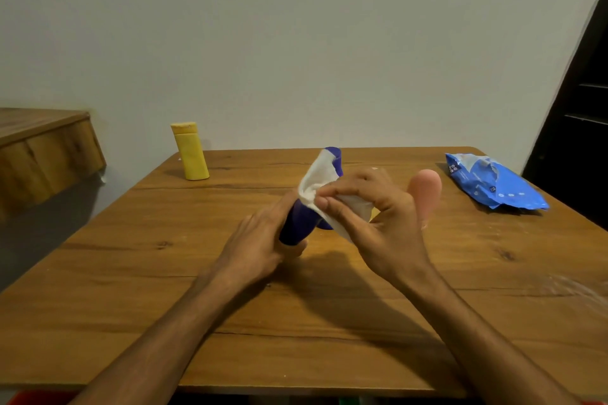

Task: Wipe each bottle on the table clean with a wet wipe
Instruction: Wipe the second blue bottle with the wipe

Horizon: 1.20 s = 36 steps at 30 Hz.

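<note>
Purple bottle [297,223] is held above the middle of the table [131,273], tilted, its long axis rising from your left hand [256,240] away toward the right. Your left fingers curl round its near end; your right hand [381,227] pinches the white wipe [320,179] against it.

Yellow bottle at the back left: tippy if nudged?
Probably: the yellow bottle stands tall on a narrow base, so a high push likely topples it. It looks like plastic, so probably light.

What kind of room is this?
Probably a room in someone's home, though I can't tell which. A brown wooden table stands beside a plain white wall, with a yellow plastic bottle and a crinkly blue pack of wipes on it.
</note>
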Each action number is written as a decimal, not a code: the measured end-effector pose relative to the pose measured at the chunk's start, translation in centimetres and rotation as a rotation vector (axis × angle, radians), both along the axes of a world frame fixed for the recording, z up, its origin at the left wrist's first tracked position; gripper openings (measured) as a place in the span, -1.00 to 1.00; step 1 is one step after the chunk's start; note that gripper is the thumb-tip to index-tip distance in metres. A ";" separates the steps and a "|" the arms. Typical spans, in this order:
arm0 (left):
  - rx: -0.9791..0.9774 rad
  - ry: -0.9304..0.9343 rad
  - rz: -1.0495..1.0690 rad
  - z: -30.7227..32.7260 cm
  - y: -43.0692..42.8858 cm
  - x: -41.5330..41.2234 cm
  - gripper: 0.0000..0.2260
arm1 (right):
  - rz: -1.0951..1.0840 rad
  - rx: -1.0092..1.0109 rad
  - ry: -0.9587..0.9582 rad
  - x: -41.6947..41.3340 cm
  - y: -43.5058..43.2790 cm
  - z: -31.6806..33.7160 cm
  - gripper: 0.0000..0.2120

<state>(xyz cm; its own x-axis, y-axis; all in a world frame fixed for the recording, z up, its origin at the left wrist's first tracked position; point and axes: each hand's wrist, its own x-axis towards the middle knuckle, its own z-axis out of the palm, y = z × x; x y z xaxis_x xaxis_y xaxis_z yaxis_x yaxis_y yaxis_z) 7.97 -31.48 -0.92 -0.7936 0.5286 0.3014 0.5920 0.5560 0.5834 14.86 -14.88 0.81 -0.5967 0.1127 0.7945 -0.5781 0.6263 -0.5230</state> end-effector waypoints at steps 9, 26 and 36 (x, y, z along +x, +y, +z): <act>-0.038 0.088 0.007 -0.3 -0.2 -0.2 -0.52 | -0.048 0.104 0.048 -0.4 0.2 -0.4 -0.80; -0.046 0.108 0.027 -0.2 -0.2 -0.3 -0.53 | 0.028 0.076 0.012 -0.3 0.0 -0.4 -0.80; -0.061 0.153 0.021 -0.3 0.0 -0.8 -0.59 | -0.102 -0.072 0.049 -0.2 1.3 0.0 -0.83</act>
